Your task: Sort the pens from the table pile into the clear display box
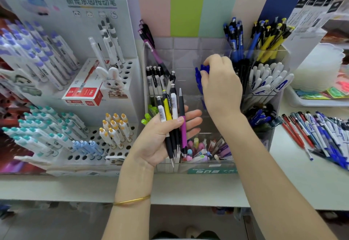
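Bright, even indoor light, soft shadows; wide-angle bending and blur toward the edges

This is a stationery shop. A white display stand [90, 32] with a printed header and cartoon animals holds rows of identical pens [43, 126] standing in punched holes. Beside it, a clear display box [188, 100] keeps pens sorted by kind in compartments. A red carton [83, 92] of pens sits on the stand. Some pens carry barcode stickers [161, 111], and loose pens [321, 132] lie piled on the white counter [188, 186].

Two bare forearms [264, 168], thin gold bangle [132, 201] round the left wrist, pale shoe toe [192, 231] at bottom edge
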`<action>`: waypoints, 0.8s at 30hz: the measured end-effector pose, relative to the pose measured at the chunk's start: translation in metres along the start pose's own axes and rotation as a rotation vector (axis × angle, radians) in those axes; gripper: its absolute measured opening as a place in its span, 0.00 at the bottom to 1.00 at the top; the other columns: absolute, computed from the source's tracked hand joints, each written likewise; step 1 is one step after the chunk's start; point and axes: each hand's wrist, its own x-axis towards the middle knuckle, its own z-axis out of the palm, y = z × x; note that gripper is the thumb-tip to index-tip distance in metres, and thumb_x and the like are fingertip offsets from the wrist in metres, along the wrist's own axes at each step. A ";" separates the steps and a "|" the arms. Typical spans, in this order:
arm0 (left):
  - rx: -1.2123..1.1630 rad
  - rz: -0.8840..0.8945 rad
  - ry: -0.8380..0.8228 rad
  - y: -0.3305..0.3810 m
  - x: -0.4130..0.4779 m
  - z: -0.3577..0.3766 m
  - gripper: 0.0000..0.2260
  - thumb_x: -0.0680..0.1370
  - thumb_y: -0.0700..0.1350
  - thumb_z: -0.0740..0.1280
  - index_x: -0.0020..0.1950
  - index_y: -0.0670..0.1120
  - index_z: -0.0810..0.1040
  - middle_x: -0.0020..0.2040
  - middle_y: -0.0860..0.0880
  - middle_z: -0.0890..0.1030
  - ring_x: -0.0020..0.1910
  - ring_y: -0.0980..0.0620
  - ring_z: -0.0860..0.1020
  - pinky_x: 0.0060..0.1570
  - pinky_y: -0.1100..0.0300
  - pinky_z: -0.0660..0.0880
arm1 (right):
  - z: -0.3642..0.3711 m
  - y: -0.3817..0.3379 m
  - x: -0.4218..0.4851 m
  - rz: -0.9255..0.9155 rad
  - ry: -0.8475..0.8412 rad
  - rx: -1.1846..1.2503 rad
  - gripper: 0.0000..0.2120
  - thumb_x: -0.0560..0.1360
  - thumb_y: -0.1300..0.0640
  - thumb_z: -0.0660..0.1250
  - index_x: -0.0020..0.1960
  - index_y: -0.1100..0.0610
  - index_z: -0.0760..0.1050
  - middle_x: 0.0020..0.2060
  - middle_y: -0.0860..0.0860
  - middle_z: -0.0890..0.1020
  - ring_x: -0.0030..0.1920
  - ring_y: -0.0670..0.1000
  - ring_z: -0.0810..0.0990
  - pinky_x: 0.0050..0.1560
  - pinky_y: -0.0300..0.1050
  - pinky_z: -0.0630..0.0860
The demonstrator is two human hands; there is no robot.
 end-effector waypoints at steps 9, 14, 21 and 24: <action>0.070 0.010 0.079 0.003 -0.002 0.000 0.11 0.79 0.32 0.58 0.59 0.39 0.75 0.48 0.40 0.85 0.46 0.47 0.85 0.45 0.53 0.82 | 0.004 0.012 -0.019 0.051 -0.019 0.205 0.17 0.77 0.62 0.65 0.65 0.62 0.71 0.59 0.59 0.74 0.53 0.58 0.78 0.46 0.43 0.69; 0.087 0.005 0.078 0.004 -0.001 0.005 0.11 0.80 0.32 0.58 0.59 0.39 0.75 0.50 0.40 0.84 0.47 0.46 0.84 0.47 0.53 0.82 | 0.011 0.011 -0.028 -0.123 0.163 0.327 0.14 0.74 0.67 0.65 0.59 0.65 0.76 0.50 0.62 0.77 0.41 0.59 0.80 0.38 0.49 0.79; 0.137 -0.023 0.035 0.004 -0.002 0.008 0.11 0.81 0.34 0.56 0.60 0.41 0.74 0.53 0.42 0.84 0.50 0.46 0.84 0.49 0.52 0.81 | -0.001 0.022 -0.023 -0.099 0.144 0.318 0.14 0.75 0.67 0.61 0.58 0.66 0.78 0.49 0.61 0.77 0.44 0.55 0.78 0.45 0.34 0.69; 0.156 -0.022 0.022 0.002 -0.002 0.007 0.11 0.81 0.34 0.57 0.60 0.41 0.74 0.53 0.43 0.84 0.51 0.45 0.84 0.49 0.52 0.81 | -0.015 0.017 -0.032 -0.061 0.082 0.549 0.12 0.76 0.66 0.62 0.59 0.61 0.77 0.47 0.51 0.76 0.43 0.48 0.76 0.47 0.36 0.74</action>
